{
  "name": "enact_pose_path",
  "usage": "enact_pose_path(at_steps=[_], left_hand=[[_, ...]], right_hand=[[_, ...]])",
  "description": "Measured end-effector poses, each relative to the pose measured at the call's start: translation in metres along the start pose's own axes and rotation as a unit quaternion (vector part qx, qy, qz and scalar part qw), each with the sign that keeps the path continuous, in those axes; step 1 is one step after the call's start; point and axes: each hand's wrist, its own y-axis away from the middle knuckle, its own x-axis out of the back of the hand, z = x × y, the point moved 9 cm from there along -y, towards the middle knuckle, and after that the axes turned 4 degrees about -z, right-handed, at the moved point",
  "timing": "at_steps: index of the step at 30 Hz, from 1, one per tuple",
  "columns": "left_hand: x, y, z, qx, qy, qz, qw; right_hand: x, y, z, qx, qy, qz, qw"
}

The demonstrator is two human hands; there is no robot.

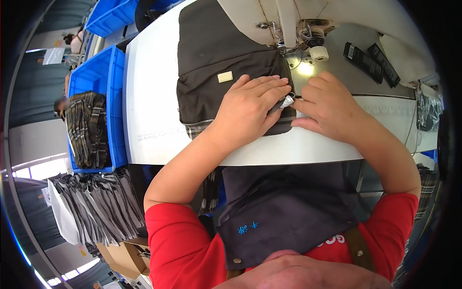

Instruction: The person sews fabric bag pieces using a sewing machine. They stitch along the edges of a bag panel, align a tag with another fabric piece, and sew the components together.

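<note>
A dark brown fabric bag piece lies on the white sewing table, with a small cream label on it and a zipper along its lower part. My left hand rests on its right half, fingers stretched out flat and close together. At the fabric's right edge, my right hand has its fingers curled. Its index fingertip touches a small whitish, shiny piece between both hands; whether it grips anything is hidden. Just above the hands is the sewing machine's needle area, with a lit spot on the metal plate.
Black printed tags lie right of the machine. A blue crate with folded plaid fabric stands at the left, another blue crate behind it. Grey fabric pieces hang below, near a cardboard box. Another person is far left.
</note>
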Motion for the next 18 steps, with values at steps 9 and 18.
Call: enact_pose_path(at_steps=[9, 18], left_hand=[[0.001, -0.002, -0.005, -0.019, 0.009, 0.038, 0.999], [-0.003, -0.016, -0.031, -0.019, 0.01, 0.051, 0.998]], right_hand=[[-0.004, 0.0, 0.005, -0.014, -0.002, -0.009, 1.0], [-0.004, -0.004, 0.009, -0.039, 0.038, -0.02, 0.998]])
